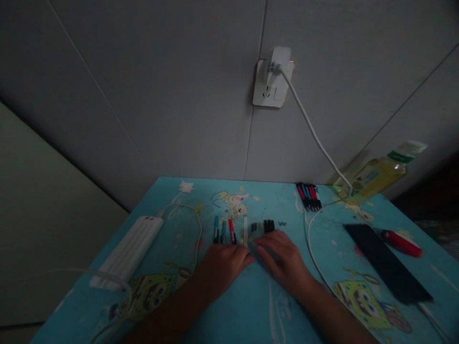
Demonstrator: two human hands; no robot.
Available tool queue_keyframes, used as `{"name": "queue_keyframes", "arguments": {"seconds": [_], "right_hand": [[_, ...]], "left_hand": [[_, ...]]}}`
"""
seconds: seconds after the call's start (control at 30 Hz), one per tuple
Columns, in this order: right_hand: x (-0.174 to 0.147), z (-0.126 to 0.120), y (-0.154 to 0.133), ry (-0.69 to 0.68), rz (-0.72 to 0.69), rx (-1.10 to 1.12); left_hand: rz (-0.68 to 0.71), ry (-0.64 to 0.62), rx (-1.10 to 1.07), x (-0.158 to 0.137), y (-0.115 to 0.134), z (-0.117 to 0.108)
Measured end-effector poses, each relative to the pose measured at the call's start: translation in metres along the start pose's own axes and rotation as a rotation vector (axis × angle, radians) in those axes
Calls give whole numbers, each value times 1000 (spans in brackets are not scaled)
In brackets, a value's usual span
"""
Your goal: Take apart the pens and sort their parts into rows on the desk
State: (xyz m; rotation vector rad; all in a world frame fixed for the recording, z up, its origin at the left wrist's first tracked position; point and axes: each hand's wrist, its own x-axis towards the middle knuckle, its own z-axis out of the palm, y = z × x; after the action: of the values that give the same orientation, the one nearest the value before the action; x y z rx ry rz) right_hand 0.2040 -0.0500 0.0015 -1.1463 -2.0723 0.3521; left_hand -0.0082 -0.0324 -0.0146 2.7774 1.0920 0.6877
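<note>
My left hand rests on the table just below a row of pen parts, its fingers curled inward; whatever they may hold is hidden. Two blue pen barrels, a red pen barrel and thin pale refills stand in line beyond its knuckles. Beside it, my right hand lies low with fingers stretched and a gap between thumb and forefinger; nothing shows in it. Past its fingertips are black pen pieces, smaller dark bits and tiny grey parts.
Several assembled pens lie at the back right, near a tilted bottle of yellow liquid. A white power strip is on the left. To the right are a dark flat slab and a red-handled object. A white cable hangs from the wall socket.
</note>
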Motion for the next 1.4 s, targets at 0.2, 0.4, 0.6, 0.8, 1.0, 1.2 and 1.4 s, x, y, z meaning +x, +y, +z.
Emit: {"name": "queue_keyframes", "arguments": {"seconds": [0.2, 0.4, 0.6, 0.8, 1.0, 1.2, 1.4], "right_hand": [[-4, 8, -15, -90, 95, 187], [-3, 8, -10, -69, 86, 194], [-7, 6, -3, -78, 18, 103], [-1, -11, 9, 182, 188, 23], [3, -34, 38, 433, 420, -146], [-2, -40, 62, 277, 462, -279], [-4, -40, 74, 229, 561, -341]], "left_hand": [[-5, -2, -44, 1, 0, -4], [-47, -9, -70, 1, 0, -3], [-105, 44, 56, 4, -3, -3], [-150, 68, 122, 10, -13, -6], [-147, 24, 111, 8, -15, -2], [-149, 28, 77, 8, -18, -2], [-152, 45, 82, 6, -24, 1]]}}
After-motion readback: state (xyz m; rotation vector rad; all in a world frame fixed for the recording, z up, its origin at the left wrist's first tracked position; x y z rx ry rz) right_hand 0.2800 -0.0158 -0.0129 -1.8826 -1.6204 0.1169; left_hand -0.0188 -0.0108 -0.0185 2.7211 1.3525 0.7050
